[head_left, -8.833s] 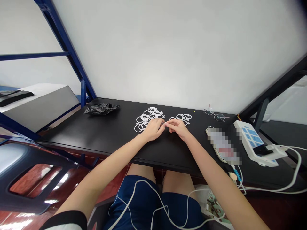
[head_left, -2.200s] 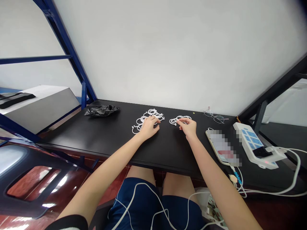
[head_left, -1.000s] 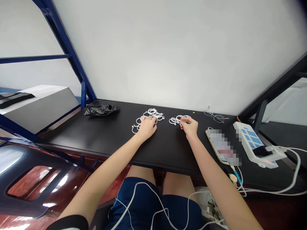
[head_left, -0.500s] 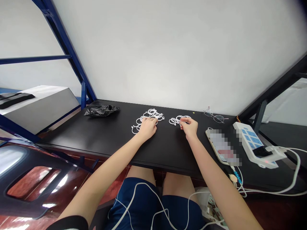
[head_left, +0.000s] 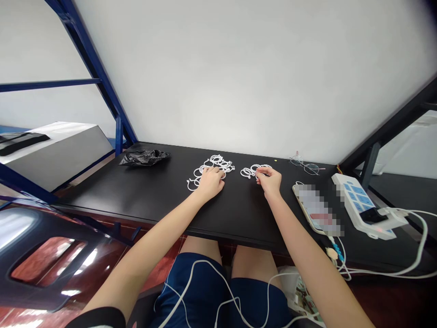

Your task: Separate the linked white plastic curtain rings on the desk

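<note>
My left hand [head_left: 210, 183] lies palm down, fingers apart, on the near part of a loose pile of white plastic rings [head_left: 218, 160], which have small knobbed ends like shower curtain rings. Its palm and fingers cover some of the rings. To the right, a smaller cluster of white rings [head_left: 246, 172] rests on the black tabletop [head_left: 160, 200]. At this cluster my right hand [head_left: 270, 179] has thumb and fingertips pinched together on a white ring, most of which is hidden by the fingers.
A crumpled black plastic bag [head_left: 145, 157] sits at the back left. Thin-framed glasses [head_left: 309, 167] lie at the back right, beyond a charging phone [head_left: 316, 209]. A white power strip [head_left: 358, 205] with cables stands at the right edge. Cables also hang over my lap.
The fingers of my left hand have shifted slightly on the pile, and a few rings there moved a little. My right hand looks unchanged.
</note>
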`<state>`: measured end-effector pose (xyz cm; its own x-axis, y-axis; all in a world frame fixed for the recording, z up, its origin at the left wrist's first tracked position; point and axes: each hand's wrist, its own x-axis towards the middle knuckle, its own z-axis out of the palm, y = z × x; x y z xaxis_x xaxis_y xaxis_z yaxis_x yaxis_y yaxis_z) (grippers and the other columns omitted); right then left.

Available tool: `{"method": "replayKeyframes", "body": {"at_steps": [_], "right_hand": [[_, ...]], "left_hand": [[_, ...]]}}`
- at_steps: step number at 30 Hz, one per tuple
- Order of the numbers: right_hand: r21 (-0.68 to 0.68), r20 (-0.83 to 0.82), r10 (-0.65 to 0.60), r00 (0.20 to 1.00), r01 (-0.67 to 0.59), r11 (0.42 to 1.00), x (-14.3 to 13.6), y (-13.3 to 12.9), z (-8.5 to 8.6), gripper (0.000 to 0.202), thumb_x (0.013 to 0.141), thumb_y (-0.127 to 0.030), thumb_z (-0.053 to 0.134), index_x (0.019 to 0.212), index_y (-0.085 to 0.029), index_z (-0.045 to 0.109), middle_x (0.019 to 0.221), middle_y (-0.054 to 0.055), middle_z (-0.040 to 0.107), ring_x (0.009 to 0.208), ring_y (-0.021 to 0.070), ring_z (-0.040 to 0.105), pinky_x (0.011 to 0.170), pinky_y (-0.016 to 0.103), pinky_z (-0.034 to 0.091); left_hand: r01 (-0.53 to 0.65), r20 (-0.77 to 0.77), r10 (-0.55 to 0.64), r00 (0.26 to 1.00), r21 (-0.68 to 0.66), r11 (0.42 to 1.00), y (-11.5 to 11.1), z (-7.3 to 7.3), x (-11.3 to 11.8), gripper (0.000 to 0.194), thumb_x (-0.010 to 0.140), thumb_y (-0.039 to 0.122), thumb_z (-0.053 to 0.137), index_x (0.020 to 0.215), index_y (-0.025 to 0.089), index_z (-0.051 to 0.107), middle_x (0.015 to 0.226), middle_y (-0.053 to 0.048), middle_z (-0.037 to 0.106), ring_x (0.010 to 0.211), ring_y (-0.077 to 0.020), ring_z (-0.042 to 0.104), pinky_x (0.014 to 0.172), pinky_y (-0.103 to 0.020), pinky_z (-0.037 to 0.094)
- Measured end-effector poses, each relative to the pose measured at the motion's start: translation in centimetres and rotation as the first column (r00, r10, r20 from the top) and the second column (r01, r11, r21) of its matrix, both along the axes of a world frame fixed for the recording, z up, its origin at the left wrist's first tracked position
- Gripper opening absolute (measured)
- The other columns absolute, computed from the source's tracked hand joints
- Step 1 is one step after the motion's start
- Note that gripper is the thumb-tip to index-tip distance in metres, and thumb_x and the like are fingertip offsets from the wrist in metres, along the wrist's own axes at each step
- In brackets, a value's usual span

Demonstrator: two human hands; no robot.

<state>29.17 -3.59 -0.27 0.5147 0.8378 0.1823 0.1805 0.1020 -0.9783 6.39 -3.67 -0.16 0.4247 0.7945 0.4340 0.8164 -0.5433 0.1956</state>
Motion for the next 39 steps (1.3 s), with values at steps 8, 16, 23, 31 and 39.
{"method": "replayKeyframes", "body": {"at_steps": [8, 16, 23, 31, 39], "right_hand": [[0.007, 0.019, 0.004, 1.0, -0.004, 1.0, 0.02, 0.0, -0.05, 0.023, 0.058, -0.029, 0.072, 0.076, -0.014, 0.07, 0.079, 0.004, 0.071, 0.043, 0.0082, 0.055, 0.039, 0.021, 0.048], [0.015, 0.009, 0.005, 1.0, -0.006, 1.0, -0.1, -0.1, 0.08, 0.021, 0.058, -0.026, 0.073, 0.075, -0.015, 0.07, 0.078, 0.004, 0.071, 0.043, 0.0078, 0.055, 0.039, 0.021, 0.048], [0.02, 0.018, 0.01, 1.0, -0.01, 1.0, -0.11, -0.16, 0.12, 0.021, 0.059, -0.027, 0.073, 0.076, -0.015, 0.07, 0.078, 0.004, 0.071, 0.043, 0.0086, 0.055, 0.04, 0.022, 0.049], [0.005, 0.007, 0.009, 1.0, -0.009, 1.0, -0.09, -0.08, 0.02, 0.021, 0.059, -0.026, 0.072, 0.076, -0.015, 0.07, 0.079, 0.004, 0.071, 0.043, 0.0083, 0.056, 0.041, 0.022, 0.049], [0.016, -0.002, 0.01, 1.0, -0.01, 1.0, -0.22, -0.18, 0.16, 0.019, 0.059, -0.024, 0.071, 0.075, -0.014, 0.07, 0.078, 0.004, 0.07, 0.043, 0.0082, 0.055, 0.04, 0.021, 0.048]], "left_hand": [[-0.003, 0.0, 0.003, 1.0, -0.016, 1.0, -0.1, 0.05, 0.01, 0.017, 0.079, 0.01, 0.048, 0.077, 0.019, 0.062, 0.087, -0.007, 0.061, 0.092, -0.0241, 0.054, 0.09, -0.041, 0.037], [-0.01, 0.002, 0.01, 1.0, 0.013, 1.0, -0.15, 0.06, 0.0, 0.015, 0.08, 0.011, 0.047, 0.079, 0.019, 0.059, 0.087, -0.007, 0.06, 0.091, -0.0246, 0.053, 0.089, -0.041, 0.038], [-0.015, 0.013, 0.014, 1.0, 0.015, 1.0, -0.31, 0.33, 0.05, 0.018, 0.083, 0.012, 0.045, 0.082, 0.02, 0.06, 0.088, -0.007, 0.06, 0.092, -0.0243, 0.053, 0.088, -0.04, 0.038], [-0.012, 0.001, 0.012, 1.0, 0.031, 0.999, -0.23, 0.25, 0.03, 0.023, 0.088, 0.015, 0.042, 0.079, 0.018, 0.062, 0.087, -0.008, 0.06, 0.091, -0.0239, 0.052, 0.087, -0.04, 0.036], [-0.015, -0.019, 0.015, 1.0, 0.038, 0.999, -0.31, 0.31, 0.03, 0.025, 0.091, 0.017, 0.041, 0.08, 0.019, 0.063, 0.086, -0.007, 0.06, 0.09, -0.0236, 0.052, 0.087, -0.039, 0.036]]}}
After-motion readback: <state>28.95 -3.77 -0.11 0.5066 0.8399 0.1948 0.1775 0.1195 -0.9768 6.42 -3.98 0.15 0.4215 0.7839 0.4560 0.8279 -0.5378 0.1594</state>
